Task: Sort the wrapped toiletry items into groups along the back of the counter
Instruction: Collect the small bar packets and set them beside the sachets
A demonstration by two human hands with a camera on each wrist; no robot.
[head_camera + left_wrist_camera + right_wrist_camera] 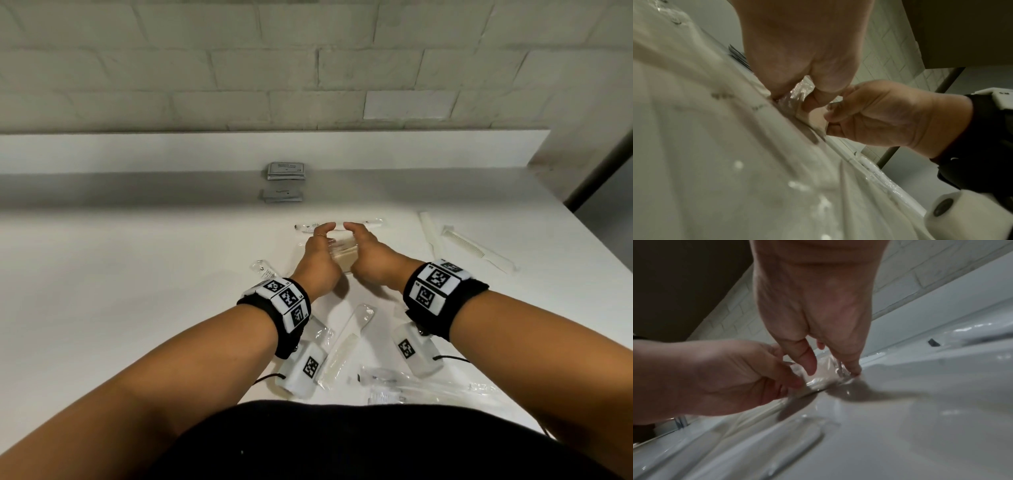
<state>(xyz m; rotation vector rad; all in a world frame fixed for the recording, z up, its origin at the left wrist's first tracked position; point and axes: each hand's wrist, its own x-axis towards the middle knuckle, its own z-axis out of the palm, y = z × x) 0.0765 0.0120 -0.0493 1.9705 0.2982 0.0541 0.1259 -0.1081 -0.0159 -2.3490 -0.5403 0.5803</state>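
Observation:
A clear-wrapped beige packet (343, 257) lies mid-counter between both hands. My left hand (323, 241) grips its left side, and its fingers (777, 92) curl down onto the crinkled wrapper (795, 95). My right hand (358, 241) grips the right side, with thumb and fingertips (854, 369) pressed on either side of the packet (824, 378). The left hand (740, 373) and the right hand (869, 115) nearly touch each other. Two stacks of grey sachets (286, 170) (281, 196) sit against the back ledge.
A long wrapped stick (363, 223) lies just beyond my fingers. Two wrapped white combs (430, 233) (479, 251) lie to the right. More clear-wrapped items lie near the front edge (342, 346) (411, 383) and by my left wrist (263, 269). A raised ledge (137, 150) backs the counter.

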